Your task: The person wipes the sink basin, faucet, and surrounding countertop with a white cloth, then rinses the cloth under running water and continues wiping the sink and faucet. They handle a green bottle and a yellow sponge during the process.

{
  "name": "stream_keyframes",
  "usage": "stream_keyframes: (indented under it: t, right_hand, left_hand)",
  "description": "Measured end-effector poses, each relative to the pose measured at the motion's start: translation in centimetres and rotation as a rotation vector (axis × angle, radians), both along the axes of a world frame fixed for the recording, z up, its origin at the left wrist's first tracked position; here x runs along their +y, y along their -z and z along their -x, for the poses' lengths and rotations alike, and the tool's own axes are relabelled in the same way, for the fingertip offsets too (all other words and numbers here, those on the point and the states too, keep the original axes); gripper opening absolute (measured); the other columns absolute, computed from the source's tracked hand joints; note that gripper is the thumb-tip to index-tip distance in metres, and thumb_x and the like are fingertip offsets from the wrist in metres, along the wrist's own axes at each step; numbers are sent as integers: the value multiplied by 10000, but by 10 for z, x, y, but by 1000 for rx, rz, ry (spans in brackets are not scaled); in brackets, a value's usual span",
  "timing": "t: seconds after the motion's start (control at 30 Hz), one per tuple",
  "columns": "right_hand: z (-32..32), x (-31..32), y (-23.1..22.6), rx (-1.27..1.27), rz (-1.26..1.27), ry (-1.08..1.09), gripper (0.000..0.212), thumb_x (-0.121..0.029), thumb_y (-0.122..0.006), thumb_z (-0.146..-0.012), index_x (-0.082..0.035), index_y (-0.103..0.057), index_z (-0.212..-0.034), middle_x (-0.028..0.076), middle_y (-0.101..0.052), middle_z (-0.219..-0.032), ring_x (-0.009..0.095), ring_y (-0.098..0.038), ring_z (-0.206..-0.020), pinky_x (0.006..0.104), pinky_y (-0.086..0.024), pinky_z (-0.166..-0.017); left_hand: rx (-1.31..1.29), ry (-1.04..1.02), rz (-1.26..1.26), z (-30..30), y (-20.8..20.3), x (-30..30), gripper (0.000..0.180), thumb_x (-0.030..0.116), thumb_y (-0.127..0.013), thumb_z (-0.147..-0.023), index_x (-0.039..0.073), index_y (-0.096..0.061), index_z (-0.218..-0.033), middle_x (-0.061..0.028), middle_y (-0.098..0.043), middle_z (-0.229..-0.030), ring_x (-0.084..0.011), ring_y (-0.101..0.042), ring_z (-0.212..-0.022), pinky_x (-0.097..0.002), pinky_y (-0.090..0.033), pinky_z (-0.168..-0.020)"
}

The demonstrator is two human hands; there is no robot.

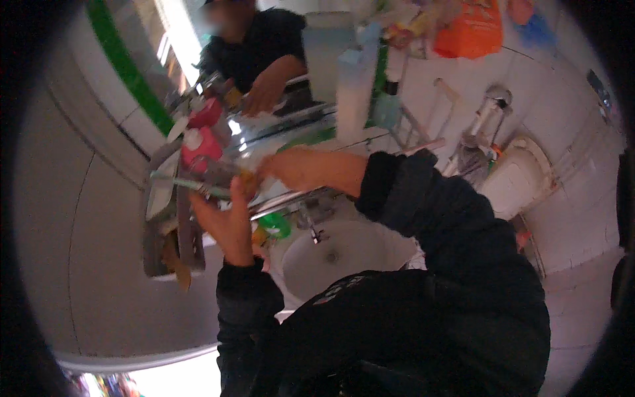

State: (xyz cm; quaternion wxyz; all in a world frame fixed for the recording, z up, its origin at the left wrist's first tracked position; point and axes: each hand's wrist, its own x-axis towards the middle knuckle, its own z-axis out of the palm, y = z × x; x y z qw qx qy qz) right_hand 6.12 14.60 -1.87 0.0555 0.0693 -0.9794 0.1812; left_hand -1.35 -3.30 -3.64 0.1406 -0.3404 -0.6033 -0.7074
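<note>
My left hand (pixel 228 221) is raised in front of the mirror shelf, left of the basin. A thin pale green stick (pixel 188 182), shaped like a toothbrush, lies across it between thumb and fingers. My right hand (pixel 272 168) reaches leftward over the shelf, close to the left thumb. Its fingers are blurred beside a small yellowish patch, and what they hold, if anything, cannot be made out. Just beyond the left hand are a pink cup (pixel 202 151) and a second pink item (pixel 206 114).
Below my hands is a white washbasin (pixel 344 255) with a metal tap (pixel 315 233); a green item (pixel 275 225) lies by its rim. A grey wall holder (pixel 154 248) is at left. Tall pale bottles (pixel 354 92) stand by the mirror. An orange bag (pixel 468 30) hangs at upper right.
</note>
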Motion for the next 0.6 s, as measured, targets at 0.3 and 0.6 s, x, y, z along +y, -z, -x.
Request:
stream_keyframes:
  t: [0.3,0.6]
  right_hand:
    - [-66,13,-26,67,63,205,342,-84,-502,-857,-55,-668,-1154,194,-670,-1106,356,-635,-1014,425,-486,-911]
    - [-107,3,-28,579,240,208,303,-115,-550,-861,-58,-642,-1144,179,-678,-1073,370,-639,-970,465,-505,-819]
  left_hand:
    - [59,-32,58,1,0,-6,565,112,-737,-855,-37,-448,-1317,-158,-566,-1236,-222,-565,-1107,-352,-453,-961]
    - [87,99,298,-6,-44,7,624,188,-798,-761,-31,-500,-1263,-176,-587,-1193,-248,-599,-1052,-367,-485,-909]
